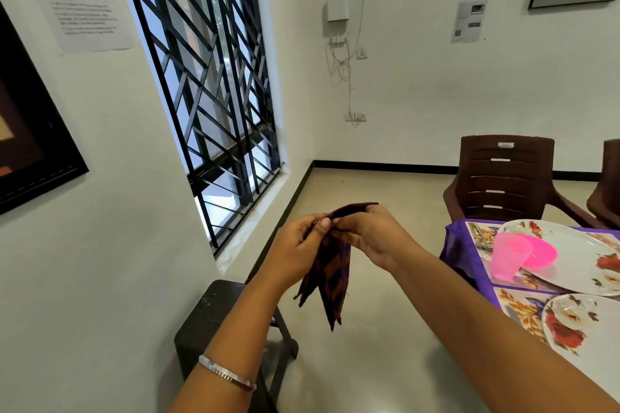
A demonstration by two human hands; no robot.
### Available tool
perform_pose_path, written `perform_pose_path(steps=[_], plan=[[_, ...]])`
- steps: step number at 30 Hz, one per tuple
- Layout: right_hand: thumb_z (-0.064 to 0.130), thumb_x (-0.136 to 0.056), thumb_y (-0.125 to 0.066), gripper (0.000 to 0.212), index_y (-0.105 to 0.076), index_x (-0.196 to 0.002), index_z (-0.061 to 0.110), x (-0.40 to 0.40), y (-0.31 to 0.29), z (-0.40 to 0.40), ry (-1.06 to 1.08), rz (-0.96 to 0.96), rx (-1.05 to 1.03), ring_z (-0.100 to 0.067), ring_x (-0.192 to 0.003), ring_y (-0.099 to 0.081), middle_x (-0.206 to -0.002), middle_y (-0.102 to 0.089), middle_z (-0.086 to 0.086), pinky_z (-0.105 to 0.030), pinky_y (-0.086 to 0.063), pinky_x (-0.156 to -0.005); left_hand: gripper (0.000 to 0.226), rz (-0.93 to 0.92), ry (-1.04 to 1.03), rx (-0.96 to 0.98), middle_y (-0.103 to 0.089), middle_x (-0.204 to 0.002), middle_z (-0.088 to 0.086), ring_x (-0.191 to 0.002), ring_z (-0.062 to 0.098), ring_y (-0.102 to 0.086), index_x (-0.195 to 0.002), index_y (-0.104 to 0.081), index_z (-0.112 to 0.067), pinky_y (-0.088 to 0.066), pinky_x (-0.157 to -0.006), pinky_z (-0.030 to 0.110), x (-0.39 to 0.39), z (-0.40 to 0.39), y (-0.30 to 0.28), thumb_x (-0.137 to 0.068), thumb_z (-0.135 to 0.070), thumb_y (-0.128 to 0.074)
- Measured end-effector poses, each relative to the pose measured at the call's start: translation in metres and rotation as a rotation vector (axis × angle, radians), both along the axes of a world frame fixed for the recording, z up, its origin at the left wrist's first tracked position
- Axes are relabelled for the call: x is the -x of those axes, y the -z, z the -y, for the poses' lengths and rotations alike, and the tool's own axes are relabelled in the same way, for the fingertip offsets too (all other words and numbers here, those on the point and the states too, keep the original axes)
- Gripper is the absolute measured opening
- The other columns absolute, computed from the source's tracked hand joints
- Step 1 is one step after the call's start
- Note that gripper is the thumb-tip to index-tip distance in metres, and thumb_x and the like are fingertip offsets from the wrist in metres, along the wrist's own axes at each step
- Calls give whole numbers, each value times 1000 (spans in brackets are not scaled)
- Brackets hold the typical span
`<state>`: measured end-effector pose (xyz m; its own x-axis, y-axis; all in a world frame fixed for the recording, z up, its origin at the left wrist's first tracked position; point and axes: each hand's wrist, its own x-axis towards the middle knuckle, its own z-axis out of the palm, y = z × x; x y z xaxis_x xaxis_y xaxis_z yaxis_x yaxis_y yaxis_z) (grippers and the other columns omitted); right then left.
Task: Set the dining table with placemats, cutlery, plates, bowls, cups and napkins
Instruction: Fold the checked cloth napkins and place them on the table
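Both hands hold a dark checked cloth napkin (330, 275) in the air over the floor, left of the table. My left hand (298, 245) pinches its top edge with thumb and fingers. My right hand (372, 235) grips the same edge further right. The rest of the napkin hangs down in folds. On the table at the right lie floral placemats (518, 308), two white floral plates (570, 255) (590, 329), a pink bowl (536, 253) and a pink cup (505, 260) on its side.
The table has a purple cover (459, 245). A brown plastic chair (503, 178) stands behind it, and a second chair (609, 184) shows at the right edge. A dark stool (214, 322) stands below my left arm. A barred window (208, 84) fills the left wall.
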<state>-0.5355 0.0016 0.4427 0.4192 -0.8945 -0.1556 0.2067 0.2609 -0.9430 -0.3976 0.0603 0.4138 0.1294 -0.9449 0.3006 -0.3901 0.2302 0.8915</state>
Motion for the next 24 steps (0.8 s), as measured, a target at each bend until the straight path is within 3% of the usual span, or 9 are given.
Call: perform_pose_path(steps=[4,9,12,15,18,21,24], plan=[[-12,-87,-56,20,-60,-105,-15,2,-3,1,25,-5,-21,-25,-82,-70,-97,-67,-22,-28,-60,-74,23,49,29,3,-71,-85,-15,-88,0,-67,-107,-68,-33,-52,-76,18,0,-1,-4,-102,-25,-47],[-12,-85,-58,16,-62,-100,-15,7,-8,3,56,32,-31,-23,-74,-71,-87,-67,-18,-27,-60,-71,29,46,39,5,-73,-90,-9,-93,11,-68,-98,-69,-42,-56,-90,43,-2,-3,-1,-102,-26,-45],[-8,-85,-61,17,-62,-101,-14,7,-9,4,75,-30,19,-22,-73,-71,-86,-67,-18,-27,-59,-71,23,49,77,33,-72,-94,-11,-96,9,-68,-104,-68,-41,-56,-89,37,4,-5,-2,-99,-39,-46],[-3,-85,-63,13,-64,-96,-10,6,-10,4,109,-108,60,-26,-77,-71,-84,-68,-17,-34,-60,-75,20,62,98,44,-73,-94,-13,-93,6,-69,-104,-66,-43,-57,-81,29,11,-6,-5,-86,-49,-62],[-4,-85,-63,13,-63,-97,-9,6,-10,5,121,-128,65,-30,-85,-71,-90,-69,-20,-40,-59,-78,25,44,103,20,-74,-96,-10,-93,8,-70,-104,-67,-40,-57,-83,29,10,-3,-8,-84,-28,-74],[-7,-84,-61,19,-59,-103,-9,5,-10,6,123,-142,76,-30,-84,-71,-98,-67,-24,-35,-60,-72,39,13,141,-28,-75,-98,-7,-97,8,-70,-108,-67,-33,-56,-86,26,3,-1,-11,-86,-2,-69],[-9,-82,-62,30,-51,-110,-2,4,-11,7,142,-168,109,-28,-83,-71,-101,-63,-20,-32,-60,-70,49,60,161,-85,-71,-102,-13,-101,4,-68,-117,-63,-29,-54,-88,20,-3,-1,-16,-87,10,-61]])
